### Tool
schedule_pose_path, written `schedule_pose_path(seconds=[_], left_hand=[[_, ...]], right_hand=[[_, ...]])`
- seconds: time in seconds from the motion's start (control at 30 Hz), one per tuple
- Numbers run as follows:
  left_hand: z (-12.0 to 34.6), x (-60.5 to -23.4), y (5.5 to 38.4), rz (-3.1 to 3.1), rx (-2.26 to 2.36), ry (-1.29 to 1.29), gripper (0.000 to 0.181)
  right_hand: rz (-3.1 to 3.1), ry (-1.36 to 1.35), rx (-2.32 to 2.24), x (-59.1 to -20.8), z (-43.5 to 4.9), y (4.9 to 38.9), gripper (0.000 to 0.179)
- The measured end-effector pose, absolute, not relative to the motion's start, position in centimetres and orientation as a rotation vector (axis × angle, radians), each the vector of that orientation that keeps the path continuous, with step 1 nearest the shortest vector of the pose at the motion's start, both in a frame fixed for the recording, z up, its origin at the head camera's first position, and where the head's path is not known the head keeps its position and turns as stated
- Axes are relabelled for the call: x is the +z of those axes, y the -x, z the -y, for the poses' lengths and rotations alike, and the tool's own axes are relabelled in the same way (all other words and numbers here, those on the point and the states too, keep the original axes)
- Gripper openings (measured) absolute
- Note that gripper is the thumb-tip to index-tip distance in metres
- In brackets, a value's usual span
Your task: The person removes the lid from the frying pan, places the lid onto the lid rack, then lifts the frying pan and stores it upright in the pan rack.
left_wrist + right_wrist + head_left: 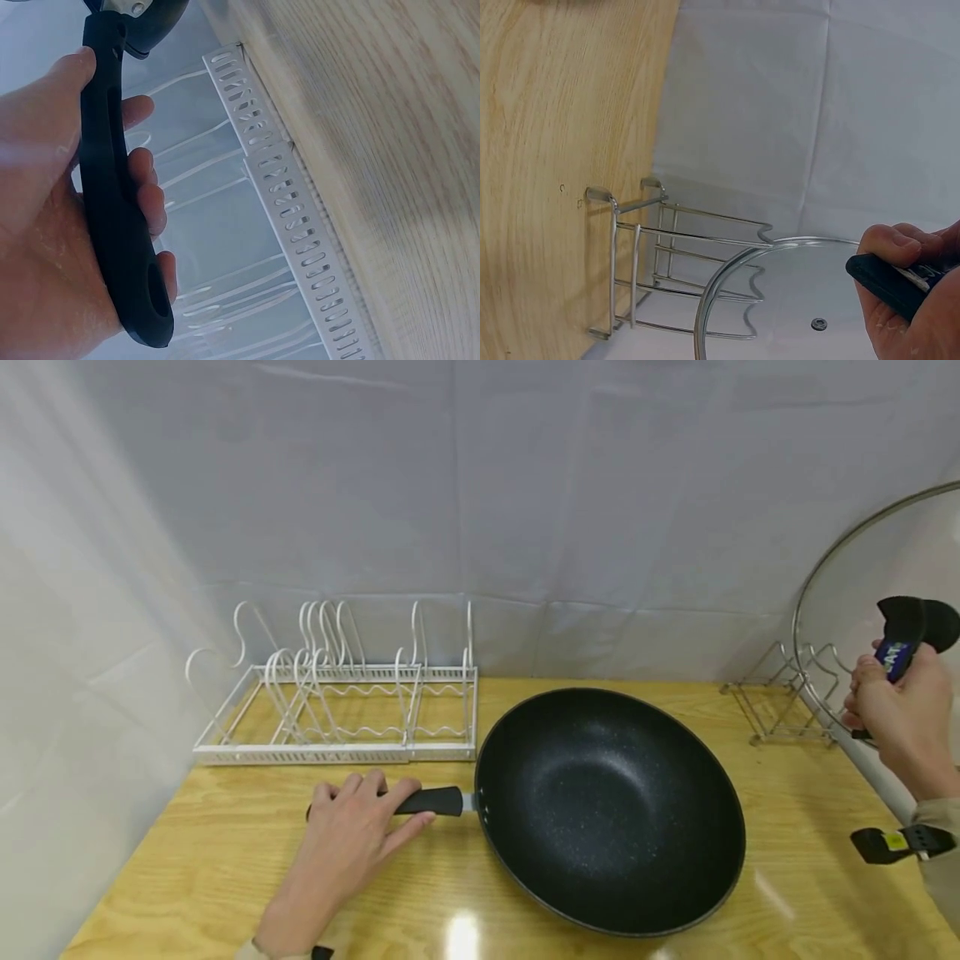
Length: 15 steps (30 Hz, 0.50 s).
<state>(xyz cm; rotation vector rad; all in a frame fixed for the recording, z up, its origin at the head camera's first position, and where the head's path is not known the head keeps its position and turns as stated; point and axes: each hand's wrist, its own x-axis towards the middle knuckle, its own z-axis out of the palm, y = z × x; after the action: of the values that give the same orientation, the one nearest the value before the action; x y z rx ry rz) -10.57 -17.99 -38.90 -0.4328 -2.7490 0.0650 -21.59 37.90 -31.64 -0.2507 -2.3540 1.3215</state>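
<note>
A black wok (600, 810) sits on the wooden table, its speckled inside facing up. My left hand (345, 835) holds its black handle (438, 801), which points left. In the left wrist view the wok handle (109, 187) lies along the palm, with fingers curled on its far side. Off to the right, my right hand (911, 710) grips the black handle (900, 635) of a large clear glass lid (862, 577). The lid is raised and steeply tilted; the head view cuts off its right part. In the right wrist view, its metal rim (712, 300) overlaps a wire rack.
A white rack (337, 755) with upright wire dividers stands at the back left, behind my left hand. At the back right is a small silver wire rack (765, 727), close to the lid. Pale sheeting (525, 510) hangs behind the table (225, 843) and along its left side.
</note>
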Motion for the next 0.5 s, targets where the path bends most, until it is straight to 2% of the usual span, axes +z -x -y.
schedule_pose_path(seconds=[0.13, 0.5], left_hand=[[17.9, -39.0, 10.5, 2.764, 0.068, 0.436, 0.045], [18.0, -38.7, 10.5, 2.756, 0.063, 0.427, 0.045]], right_hand=[[2.363, 0.253, 1.322, -32.1, -37.9, 21.5, 0.015], [2.427, 0.318, 1.277, -33.0, -37.9, 22.6, 0.025]])
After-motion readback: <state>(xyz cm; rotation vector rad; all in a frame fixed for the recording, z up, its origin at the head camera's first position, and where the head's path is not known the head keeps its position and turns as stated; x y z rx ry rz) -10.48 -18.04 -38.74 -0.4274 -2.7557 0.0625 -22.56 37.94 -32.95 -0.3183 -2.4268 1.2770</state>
